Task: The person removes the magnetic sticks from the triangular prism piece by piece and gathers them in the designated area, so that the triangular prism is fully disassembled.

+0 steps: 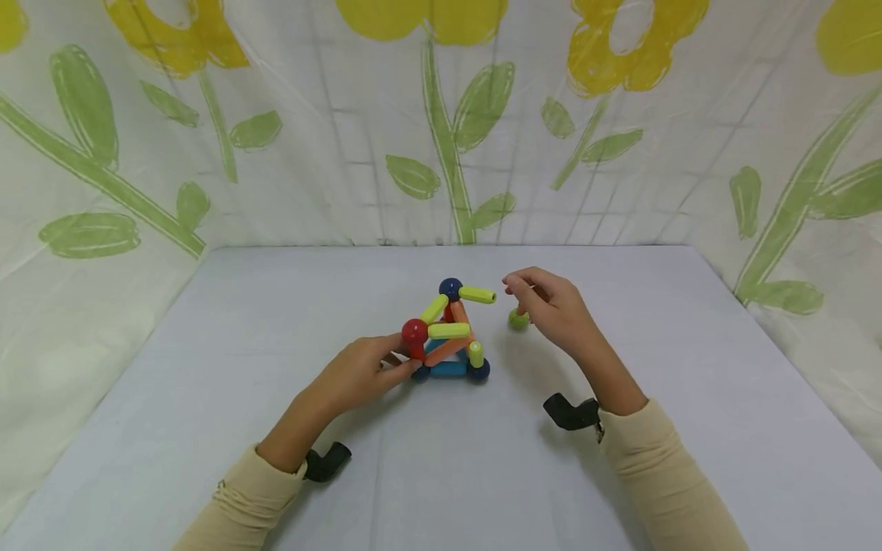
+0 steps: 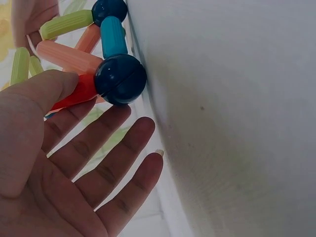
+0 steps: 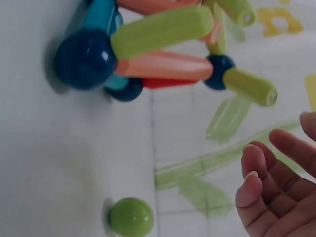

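Note:
My left hand (image 1: pixel 360 373) pinches a red magnetic rod (image 2: pixel 83 92) between thumb and index finger, its other fingers spread out. That rod belongs to a structure of magnetic rods and balls, with a red ball (image 1: pixel 415 332) on top at the left and a dark blue ball (image 1: pixel 451 288) at the back. Blue rods (image 1: pixel 448 368) form its base, and orange rods (image 1: pixel 448 350) slant up its sides. Several yellow-green rods (image 3: pixel 163 32) stick out from it. My right hand (image 1: pixel 551 310) hovers right of the structure with loosely bent fingers, holding nothing.
A loose green ball (image 3: pixel 132 217) lies on the table near my right hand. The white table (image 1: pixel 310 306) runs back to a curtain (image 1: pixel 303 153) printed with yellow flowers. Each wrist carries a black camera mount (image 1: pixel 572 412).

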`<state>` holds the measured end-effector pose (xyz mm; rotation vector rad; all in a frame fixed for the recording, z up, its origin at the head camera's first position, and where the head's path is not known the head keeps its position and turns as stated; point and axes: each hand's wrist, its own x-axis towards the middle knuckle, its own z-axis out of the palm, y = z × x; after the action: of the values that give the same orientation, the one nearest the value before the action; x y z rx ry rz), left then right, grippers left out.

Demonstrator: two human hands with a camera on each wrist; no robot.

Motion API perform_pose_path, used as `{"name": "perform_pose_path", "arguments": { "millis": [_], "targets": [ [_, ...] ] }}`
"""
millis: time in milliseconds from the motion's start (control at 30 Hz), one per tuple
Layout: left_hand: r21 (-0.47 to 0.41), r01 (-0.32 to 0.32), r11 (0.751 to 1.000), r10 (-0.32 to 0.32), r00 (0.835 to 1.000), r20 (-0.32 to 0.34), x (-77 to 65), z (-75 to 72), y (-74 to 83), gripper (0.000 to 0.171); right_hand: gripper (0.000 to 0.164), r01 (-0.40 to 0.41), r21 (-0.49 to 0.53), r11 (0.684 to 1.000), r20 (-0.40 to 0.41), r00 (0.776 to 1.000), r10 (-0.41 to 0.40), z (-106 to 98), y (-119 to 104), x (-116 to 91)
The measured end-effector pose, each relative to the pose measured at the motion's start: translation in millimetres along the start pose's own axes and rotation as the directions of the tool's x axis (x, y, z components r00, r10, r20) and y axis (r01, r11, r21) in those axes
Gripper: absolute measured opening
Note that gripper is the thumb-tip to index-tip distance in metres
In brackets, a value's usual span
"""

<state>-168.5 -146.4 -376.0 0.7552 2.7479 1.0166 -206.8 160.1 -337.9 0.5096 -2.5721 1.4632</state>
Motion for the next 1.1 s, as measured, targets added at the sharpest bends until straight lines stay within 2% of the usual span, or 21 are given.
{"name": "perform_pose_path", "arguments": {
  "millis": [133,300,400,633,900,1100],
  "targets": [
    [0.0,-0.009,1.0,0.009,1.0,-0.003,-0.3,-0.4,-0.3,0.019,0.029,0.09,-0.042,0.995,-0.009,0.996,-0.091,7.6,-8.5,-2.7],
    [0.003,-0.053,0.999,0.053,0.999,0.002,-0.3,-0.3,-2.5,0.018,0.029,0.191,-0.117,0.975,0.005,0.981,-0.192,20.4,-7.9,-3.1],
    [0.002,-0.06,0.998,0.06,0.998,0.007,-0.4,-0.4,-2.9,0.018,0.023,0.221,-0.153,0.963,0.012,0.975,-0.221,24.4,-7.9,-3.5],
    [-0.003,-0.054,0.999,0.054,0.999,0.008,-0.2,-0.1,-2.4,0.019,0.017,0.188,-0.159,0.969,0.174,0.972,-0.16,21.0,-10.8,-6.3],
    [-0.001,-0.057,0.998,0.057,0.998,0.004,-0.9,0.4,-1.8,0.018,0.019,0.126,-0.146,0.981,0.124,0.986,-0.108,6.6,-5.2,-4.9],
    [-0.004,-0.051,0.999,0.051,0.999,0.01,-0.6,0.5,-1.3,0.019,0.017,0.043,-0.155,0.987,0.141,0.99,-0.02,-6.4,0.2,-2.0]
  ]
}}
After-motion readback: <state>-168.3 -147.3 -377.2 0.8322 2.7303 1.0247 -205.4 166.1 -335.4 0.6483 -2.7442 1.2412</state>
